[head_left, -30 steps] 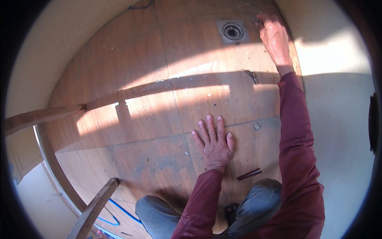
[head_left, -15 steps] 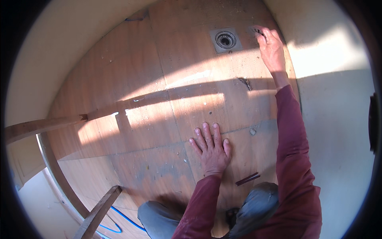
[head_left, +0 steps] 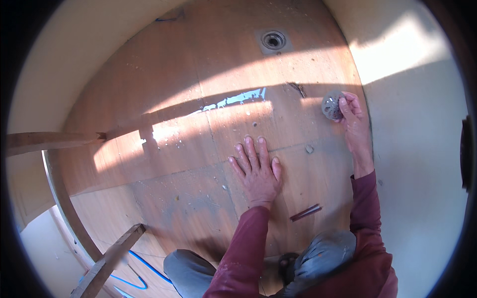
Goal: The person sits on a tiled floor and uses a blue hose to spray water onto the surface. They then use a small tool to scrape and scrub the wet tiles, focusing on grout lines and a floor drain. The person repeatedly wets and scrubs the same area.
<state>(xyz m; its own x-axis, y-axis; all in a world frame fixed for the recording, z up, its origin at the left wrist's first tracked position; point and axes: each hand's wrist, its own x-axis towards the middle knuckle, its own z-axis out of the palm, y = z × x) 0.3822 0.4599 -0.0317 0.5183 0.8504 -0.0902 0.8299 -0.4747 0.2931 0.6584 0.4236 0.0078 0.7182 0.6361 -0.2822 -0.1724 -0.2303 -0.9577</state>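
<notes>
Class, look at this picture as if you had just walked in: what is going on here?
A person kneels on a wood-patterned floor. The left hand lies flat on the floor, fingers spread. The right hand holds a round grey perforated drain cover near the wall. Farther off, the floor drain sits open in its square frame. A thin dark stick-like tool lies by the knee.

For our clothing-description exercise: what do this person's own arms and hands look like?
Both arms wear long dark-red fabric sleeves reaching the wrists, faintly dusted with pale specks. The left hand and right hand are bare: no gloves, and no rings or watch visible.
</notes>
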